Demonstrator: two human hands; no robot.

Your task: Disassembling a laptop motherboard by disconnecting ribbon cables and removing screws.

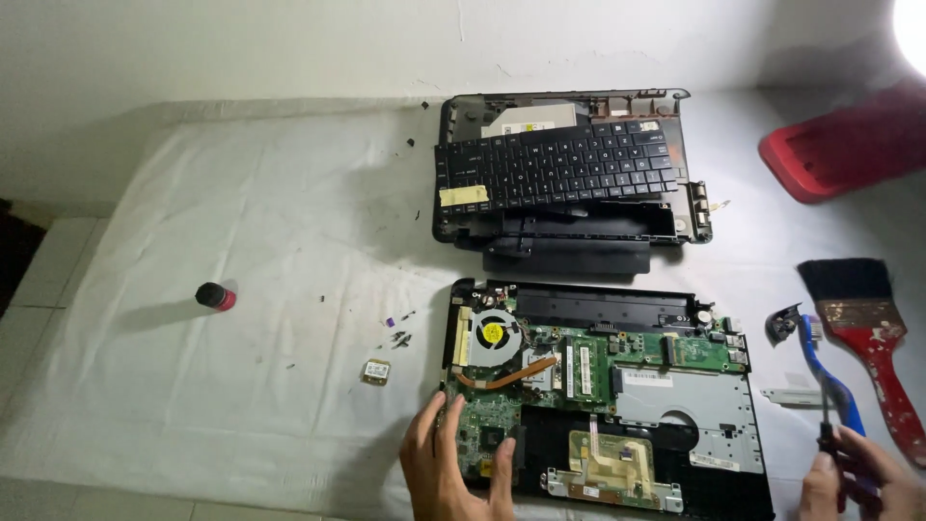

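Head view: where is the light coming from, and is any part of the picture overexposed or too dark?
Head view: a lamp glare burns white at top right; the small bottle throws its shadow leftward; the floor at far left is dark; the laptop board is evenly lit and sharp.

Single head-worn view, looking steeply down and forward.

Camera sits above the near edge of the white cloth-covered surface [241,289], facing the pale wall beyond. Close range: the opened black laptop base with exposed green circuit board [603,386] fills the lower centre, cut off by the bottom edge; both hands enter from below. No second view.
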